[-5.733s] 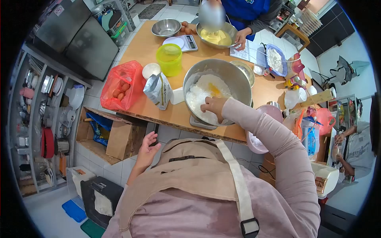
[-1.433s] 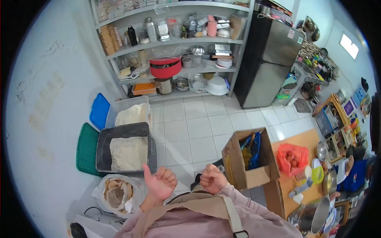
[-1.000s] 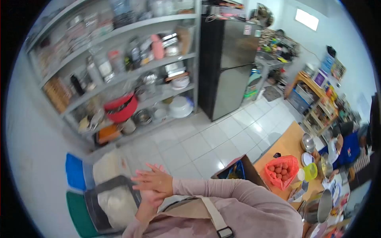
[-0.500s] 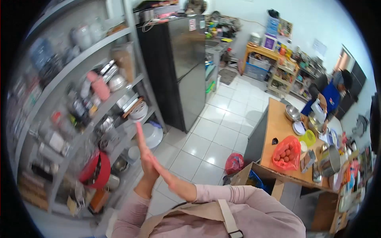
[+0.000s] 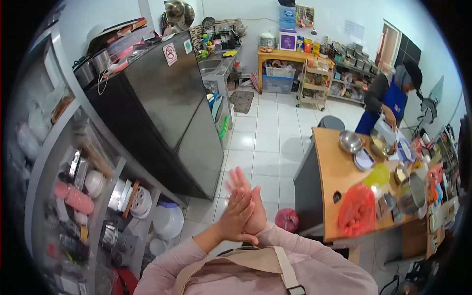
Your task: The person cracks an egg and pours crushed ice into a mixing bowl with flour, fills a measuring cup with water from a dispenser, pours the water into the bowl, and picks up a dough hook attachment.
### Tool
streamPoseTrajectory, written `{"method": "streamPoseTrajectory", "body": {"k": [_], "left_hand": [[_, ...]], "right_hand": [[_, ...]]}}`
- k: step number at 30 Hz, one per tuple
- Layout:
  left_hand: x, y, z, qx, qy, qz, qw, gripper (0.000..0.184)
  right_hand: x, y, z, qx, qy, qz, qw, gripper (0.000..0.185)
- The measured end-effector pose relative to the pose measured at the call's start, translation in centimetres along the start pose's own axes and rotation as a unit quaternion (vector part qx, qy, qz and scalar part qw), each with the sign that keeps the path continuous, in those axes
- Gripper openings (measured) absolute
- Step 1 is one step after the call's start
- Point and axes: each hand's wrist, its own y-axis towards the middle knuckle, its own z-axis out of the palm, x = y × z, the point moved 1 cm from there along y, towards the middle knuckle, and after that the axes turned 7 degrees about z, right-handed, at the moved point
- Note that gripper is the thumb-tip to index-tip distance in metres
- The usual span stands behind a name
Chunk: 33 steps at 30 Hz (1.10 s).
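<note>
Head view: turning now from the shelves (image 5: 53, 132) toward the surface (image 5: 328, 167), pressing left hand (image 5: 235, 215) against right hand (image 5: 256, 216), with each grip spread flat and empty, so leaving red egg bag (image 5: 356, 209) and mixing bowl (image 5: 412, 194) untouched there, on the right.

The beige cloth apron (image 5: 237, 256) looks matt, the tall dark-grey refrigerator (image 5: 160, 105) smooth and glossy, the round silver metal bowl (image 5: 350, 142) shiny, and the red bag (image 5: 356, 210) crinkled, translucent plastic.
</note>
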Motion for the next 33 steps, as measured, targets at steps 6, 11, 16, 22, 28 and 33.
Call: {"method": "streamPoseTrajectory", "body": {"k": [6,11,16,22,28,33], "left_hand": [[15.3,0.4,-6.4,-0.027,0.182,0.034,0.982,0.075],[25.8,-0.9,-6.3,-0.165,-0.096,-0.378,0.906,0.041],[39.5,-4.1,-4.3,-0.201,-0.499,-0.546,0.641,0.029],[56.3,3.2,2.5,-0.089,-0.828,-0.376,0.406,0.07],[67.6,15.3,4.4,0.006,-0.826,-0.407,0.39,0.098],[80.0,17.6,8.0,0.085,-0.85,-0.347,0.388,0.106]], "right_hand": [[2.3,10.1,-3.8,0.096,0.232,0.22,0.942,0.063],[3.9,18.1,-10.9,0.04,0.063,0.189,0.979,0.037],[2.6,27.5,-19.7,-0.082,0.287,0.163,0.94,0.031],[6.0,37.6,-26.3,-0.135,-0.121,0.051,0.982,0.017],[10.6,45.4,-37.0,-0.188,-0.012,0.027,0.982,0.071],[15.8,58.1,-47.4,-0.033,0.083,0.07,0.994,0.066]]}}
